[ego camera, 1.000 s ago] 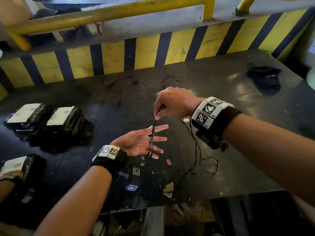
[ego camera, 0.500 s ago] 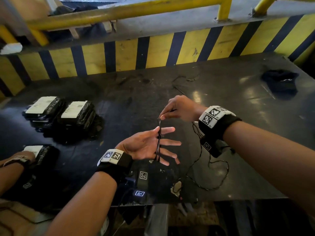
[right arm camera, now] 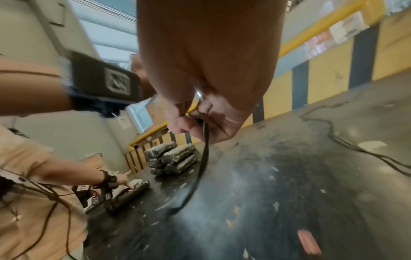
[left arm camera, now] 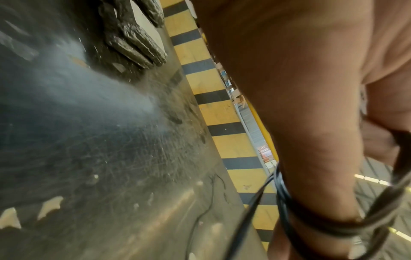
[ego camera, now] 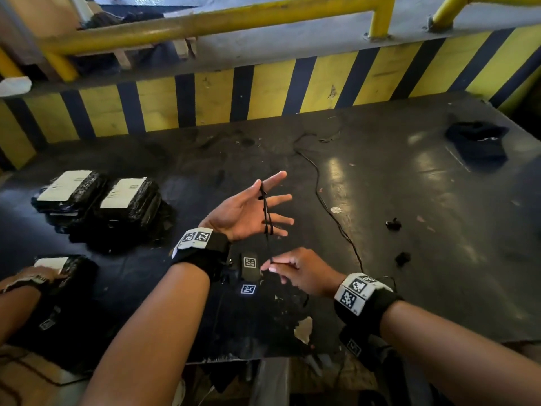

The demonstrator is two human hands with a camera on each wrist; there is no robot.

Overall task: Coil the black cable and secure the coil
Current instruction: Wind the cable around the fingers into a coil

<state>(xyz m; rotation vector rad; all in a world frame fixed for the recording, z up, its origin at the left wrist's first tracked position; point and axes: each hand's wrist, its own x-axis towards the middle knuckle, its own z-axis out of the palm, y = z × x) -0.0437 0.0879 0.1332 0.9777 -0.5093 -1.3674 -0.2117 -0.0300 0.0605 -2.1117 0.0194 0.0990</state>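
Observation:
The thin black cable [ego camera: 267,213] is wound in several turns across the straight, spread fingers of my left hand [ego camera: 276,199], which is held palm up above the dark table [ego camera: 380,186]. The left wrist view shows the turns [left arm camera: 286,211] hugging a finger. Just below, near my left wrist, my right hand [ego camera: 270,266] pinches the cable between thumb and fingers; the right wrist view shows that pinch [right arm camera: 191,121] with the cable [right arm camera: 204,154] hanging from it. The loose remainder [ego camera: 325,200] trails across the table toward the striped wall.
Stacks of black wrapped packs with white labels [ego camera: 96,197] lie at the left; another person's hand [ego camera: 29,278] rests on one more pack [ego camera: 73,268]. A dark cloth [ego camera: 477,139] lies far right, with small black bits [ego camera: 393,224] near it. The yellow-black barrier [ego camera: 263,95] stands behind.
My right hand has swung from above my left fingers down to below them, near my left wrist, drawing the cable across the fingers. The slack on the table has pulled straighter.

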